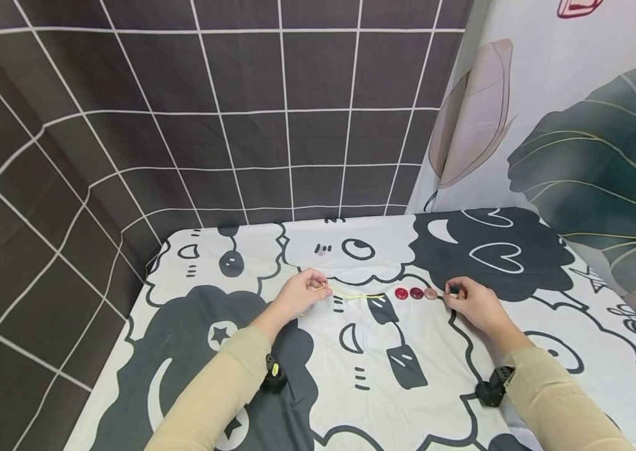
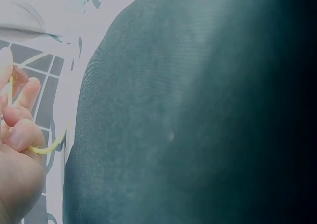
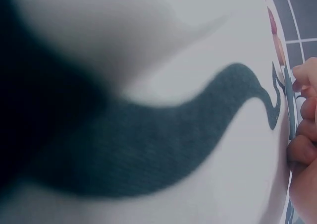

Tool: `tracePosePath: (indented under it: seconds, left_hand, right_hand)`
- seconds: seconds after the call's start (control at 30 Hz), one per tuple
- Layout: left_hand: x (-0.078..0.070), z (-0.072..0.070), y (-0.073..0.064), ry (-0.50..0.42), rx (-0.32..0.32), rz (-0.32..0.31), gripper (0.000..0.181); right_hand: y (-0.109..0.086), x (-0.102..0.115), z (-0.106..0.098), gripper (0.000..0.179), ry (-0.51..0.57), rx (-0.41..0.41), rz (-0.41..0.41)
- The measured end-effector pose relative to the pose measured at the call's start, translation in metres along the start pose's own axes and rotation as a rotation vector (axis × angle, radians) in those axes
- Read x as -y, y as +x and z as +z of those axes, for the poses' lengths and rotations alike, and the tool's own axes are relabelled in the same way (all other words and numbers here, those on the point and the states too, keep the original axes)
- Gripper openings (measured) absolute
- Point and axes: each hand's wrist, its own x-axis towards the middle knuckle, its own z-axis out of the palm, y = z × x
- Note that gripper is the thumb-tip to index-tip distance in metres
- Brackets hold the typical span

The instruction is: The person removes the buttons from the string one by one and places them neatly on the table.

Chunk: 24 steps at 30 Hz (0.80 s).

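A thin yellow cord point(image 1: 357, 295) runs across the patterned cloth, one end at my left hand point(image 1: 298, 294). The thumb and fingers of that hand pinch the cord. In the left wrist view, a loop of the yellow cord point(image 2: 49, 147) curves out beside the curled fingers point(image 2: 25, 135). To the cord's right, a red button-like disc point(image 1: 401, 294), a dark red one point(image 1: 416, 293) and a pinkish-brown one point(image 1: 430, 294) lie in a row. My right hand point(image 1: 476, 305) is just right of this row, fingers bent. Whether something small sits between its fingertips is unclear.
A white cloth with dark cloud faces point(image 1: 340, 388) covers the surface. Behind it hangs a dark curtain with a white grid point(image 1: 250, 138); a leaf-patterned curtain point(image 1: 594, 163) hangs on the right. Black wrist cameras point(image 1: 275, 376) sit on both forearms.
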Motion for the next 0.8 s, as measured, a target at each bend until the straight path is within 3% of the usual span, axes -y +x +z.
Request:
tracePosePath:
  seconds: [0.8]
  left_hand:
    - [0.0020,0.0004,0.0004,0.000,-0.012,0.031,0.022]
  right_hand:
    - [0.0020,-0.0031,-0.0009,0.037,-0.075,0.058,0.033]
